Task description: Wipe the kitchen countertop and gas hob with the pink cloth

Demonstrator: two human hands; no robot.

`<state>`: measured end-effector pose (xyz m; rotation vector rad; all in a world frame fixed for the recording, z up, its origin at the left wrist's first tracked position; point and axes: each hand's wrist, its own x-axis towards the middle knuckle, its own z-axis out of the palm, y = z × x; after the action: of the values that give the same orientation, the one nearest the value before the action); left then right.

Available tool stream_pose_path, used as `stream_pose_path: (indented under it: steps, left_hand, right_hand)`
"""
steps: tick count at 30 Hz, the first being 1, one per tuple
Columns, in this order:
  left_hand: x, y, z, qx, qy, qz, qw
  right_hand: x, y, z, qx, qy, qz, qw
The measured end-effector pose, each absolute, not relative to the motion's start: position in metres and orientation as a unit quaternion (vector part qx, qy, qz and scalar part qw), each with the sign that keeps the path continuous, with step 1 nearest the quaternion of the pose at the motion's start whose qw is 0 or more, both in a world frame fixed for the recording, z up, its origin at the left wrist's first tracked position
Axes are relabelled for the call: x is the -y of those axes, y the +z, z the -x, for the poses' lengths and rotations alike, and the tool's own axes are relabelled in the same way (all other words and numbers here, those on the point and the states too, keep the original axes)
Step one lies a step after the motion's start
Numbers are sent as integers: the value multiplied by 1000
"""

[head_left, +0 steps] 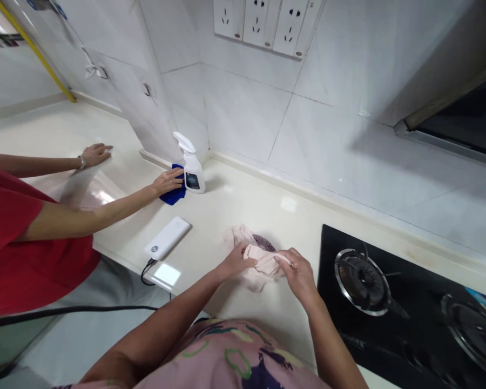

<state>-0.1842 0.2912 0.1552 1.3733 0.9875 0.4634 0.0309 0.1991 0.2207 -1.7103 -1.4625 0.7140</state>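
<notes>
A pale pink cloth point(263, 262) is stretched between my two hands above the counter. My left hand point(238, 262) pinches its left side, and my right hand point(297, 270) has fingers and thumb closed on its right end. Loose folds hang below and to the left of my left hand. Just behind the cloth shows part of a dark, round-edged thing point(264, 242) with pale markings; the cloth hides the rest, so I cannot tell what it is.
Left, a co-worker in a red shirt point(28, 237) presses a blue cloth point(174, 195) beside a white spray bottle point(193, 170). A white power bank point(168, 237) with a black cable lies nearer. On my right is a black gas hob point(389, 335); wall sockets point(267, 24) are above.
</notes>
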Motion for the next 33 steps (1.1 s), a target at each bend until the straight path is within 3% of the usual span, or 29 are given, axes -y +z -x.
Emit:
stream_pose_path:
  steps: [6, 14, 17, 20, 24, 29, 33]
  left_hand:
    - [-288, 161, 208, -502, 151, -680, 513]
    - [-354, 218, 238, -548, 200, -734, 348]
    - [-367, 237, 243, -529, 196, -753, 340]
    - [-373, 260, 251, -456, 192, -772, 399]
    - [-379, 319, 263, -370, 189, -786, 457]
    - [-379, 397, 272, -309, 244, -857, 332]
    - [-370, 422, 273, -291, 323, -858, 273]
  right_hand:
    - [-196, 248, -58, 577, 195, 693, 385]
    - [-202, 293, -93, 646, 96, 689, 316]
    - [-205, 305, -107, 626, 48, 714, 309]
    - [-203, 316, -122, 614, 26, 726, 308]
    - [-198, 338, -139, 587, 11, 734, 341]
    - [-194, 361, -147, 480, 85, 724, 488]
    - [-189, 378, -144, 472, 109, 721, 496]
